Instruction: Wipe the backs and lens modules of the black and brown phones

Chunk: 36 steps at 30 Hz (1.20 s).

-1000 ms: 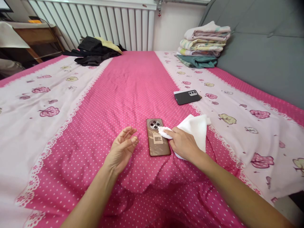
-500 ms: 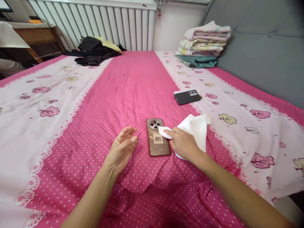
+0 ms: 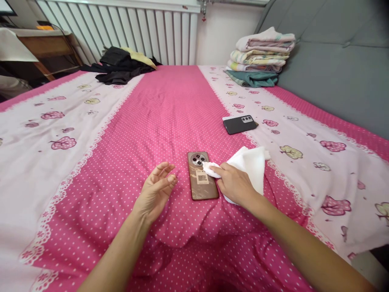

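The bed wears a pink dotted sheet with pale flowered bands down both sides. On it lie a brown phone face down in the middle, a white cloth just right of it, a black phone farther back, dark clothes at the far left, and folded linens stacked at the far right.

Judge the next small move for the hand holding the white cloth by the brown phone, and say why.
Probably a short wipe down the brown phone: the right hand pinches the white cloth with its tip on the phone's back beside the camera ring, and the label area below looks unwiped. The left hand hovers open beside it, touching nothing.
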Each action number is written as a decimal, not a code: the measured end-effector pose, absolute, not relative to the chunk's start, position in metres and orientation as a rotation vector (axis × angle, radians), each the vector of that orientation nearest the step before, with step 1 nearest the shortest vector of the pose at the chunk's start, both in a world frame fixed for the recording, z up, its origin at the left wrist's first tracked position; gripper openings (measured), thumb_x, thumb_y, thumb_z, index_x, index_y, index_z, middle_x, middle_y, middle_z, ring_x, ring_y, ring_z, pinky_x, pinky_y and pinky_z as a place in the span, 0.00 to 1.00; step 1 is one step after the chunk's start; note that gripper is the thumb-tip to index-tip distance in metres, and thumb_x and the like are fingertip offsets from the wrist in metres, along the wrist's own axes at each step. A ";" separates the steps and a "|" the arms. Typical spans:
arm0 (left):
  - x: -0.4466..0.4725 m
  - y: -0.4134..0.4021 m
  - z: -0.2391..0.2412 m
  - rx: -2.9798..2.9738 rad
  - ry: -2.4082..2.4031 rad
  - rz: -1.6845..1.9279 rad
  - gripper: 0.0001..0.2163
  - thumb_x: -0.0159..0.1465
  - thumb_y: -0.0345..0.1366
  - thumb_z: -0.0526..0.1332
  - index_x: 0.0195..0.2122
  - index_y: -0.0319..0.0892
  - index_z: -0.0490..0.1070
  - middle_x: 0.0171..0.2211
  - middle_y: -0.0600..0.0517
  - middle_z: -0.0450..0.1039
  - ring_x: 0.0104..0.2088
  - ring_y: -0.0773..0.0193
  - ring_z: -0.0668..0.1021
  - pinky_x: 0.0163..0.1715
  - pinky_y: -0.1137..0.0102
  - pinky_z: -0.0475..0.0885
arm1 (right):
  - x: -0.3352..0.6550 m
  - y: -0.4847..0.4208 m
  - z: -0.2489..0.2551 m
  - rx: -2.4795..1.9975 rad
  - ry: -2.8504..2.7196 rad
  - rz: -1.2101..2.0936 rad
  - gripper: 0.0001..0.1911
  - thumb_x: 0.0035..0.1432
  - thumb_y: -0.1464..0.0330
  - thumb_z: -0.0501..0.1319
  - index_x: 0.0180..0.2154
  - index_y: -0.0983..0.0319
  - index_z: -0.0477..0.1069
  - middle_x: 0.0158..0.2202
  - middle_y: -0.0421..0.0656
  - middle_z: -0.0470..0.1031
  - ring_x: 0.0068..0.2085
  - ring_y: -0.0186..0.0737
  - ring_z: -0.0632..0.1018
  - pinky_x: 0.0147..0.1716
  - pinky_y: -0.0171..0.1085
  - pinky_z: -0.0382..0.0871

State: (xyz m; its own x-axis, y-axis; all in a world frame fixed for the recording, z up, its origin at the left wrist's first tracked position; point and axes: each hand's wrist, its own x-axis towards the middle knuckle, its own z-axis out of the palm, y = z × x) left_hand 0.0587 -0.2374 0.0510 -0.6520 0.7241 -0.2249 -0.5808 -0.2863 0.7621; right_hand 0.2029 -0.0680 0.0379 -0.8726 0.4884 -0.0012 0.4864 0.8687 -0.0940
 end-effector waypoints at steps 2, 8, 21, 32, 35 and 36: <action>0.059 -0.238 0.051 0.209 1.098 2.008 0.16 0.47 0.20 0.65 0.35 0.43 0.70 0.39 0.56 0.70 0.30 0.75 0.73 0.37 0.75 0.70 | 0.203 -0.068 0.038 -0.792 -3.013 0.143 0.24 0.56 0.73 0.48 0.54 0.53 0.62 0.38 0.42 0.69 0.40 0.39 0.71 0.31 0.34 0.58; 0.059 -0.238 0.052 0.194 1.099 2.015 0.16 0.47 0.20 0.65 0.35 0.43 0.70 0.38 0.55 0.71 0.30 0.74 0.74 0.36 0.76 0.71 | 0.203 -0.068 0.038 -0.803 -3.025 0.146 0.24 0.56 0.73 0.49 0.54 0.53 0.61 0.38 0.42 0.69 0.40 0.39 0.71 0.32 0.34 0.58; 0.065 -0.235 0.064 0.212 1.048 2.002 0.24 0.50 0.12 0.52 0.45 0.41 0.66 0.54 0.45 0.65 0.52 0.51 0.70 0.51 0.57 0.69 | 0.203 -0.068 0.037 -0.813 -3.020 0.145 0.24 0.55 0.73 0.49 0.54 0.53 0.61 0.38 0.42 0.69 0.41 0.39 0.70 0.32 0.34 0.58; 0.065 -0.237 0.064 0.237 1.049 1.974 0.28 0.52 0.13 0.52 0.53 0.39 0.59 0.57 0.42 0.62 0.53 0.51 0.69 0.53 0.59 0.67 | 0.202 -0.068 0.036 -0.801 -3.016 0.126 0.24 0.56 0.72 0.49 0.54 0.53 0.61 0.38 0.42 0.69 0.41 0.39 0.71 0.32 0.34 0.58; 0.066 -0.237 0.064 0.260 1.002 1.970 0.28 0.54 0.16 0.52 0.56 0.39 0.56 0.56 0.41 0.62 0.54 0.51 0.67 0.54 0.57 0.65 | 0.203 -0.067 0.036 -0.806 -3.019 0.134 0.24 0.55 0.73 0.49 0.54 0.53 0.62 0.38 0.41 0.69 0.41 0.39 0.71 0.31 0.34 0.57; 0.066 -0.237 0.065 0.262 0.985 1.969 0.27 0.55 0.18 0.52 0.57 0.39 0.55 0.56 0.41 0.62 0.55 0.51 0.67 0.54 0.56 0.65 | 0.203 -0.067 0.037 -0.808 -3.019 0.136 0.24 0.55 0.73 0.49 0.54 0.53 0.61 0.38 0.41 0.69 0.41 0.39 0.71 0.31 0.34 0.57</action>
